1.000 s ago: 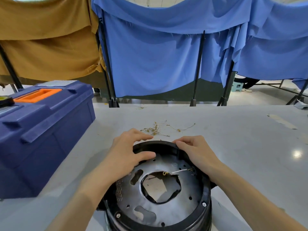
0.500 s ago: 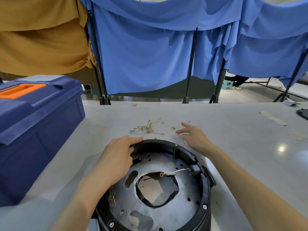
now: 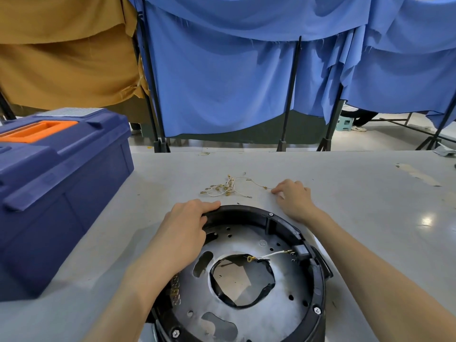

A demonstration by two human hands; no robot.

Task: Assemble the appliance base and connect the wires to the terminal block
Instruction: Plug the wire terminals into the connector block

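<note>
Black base (image 3: 247, 210) gripped by left hand (image 3: 185, 225), right hand (image 3: 294, 201) touching wires (image 3: 227, 189).

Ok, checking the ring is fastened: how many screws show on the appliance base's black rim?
3: one screw at the far side, one near right, one near left. The left hand and forearm cover part of the black rim, so another may be hidden.

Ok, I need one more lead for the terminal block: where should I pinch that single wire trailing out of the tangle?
Pinch the trailing wire at its free terminal end, from the right, beside the right hand. That end lies flat and clear of the tangle, so it should draw out without dragging the rest.
</note>
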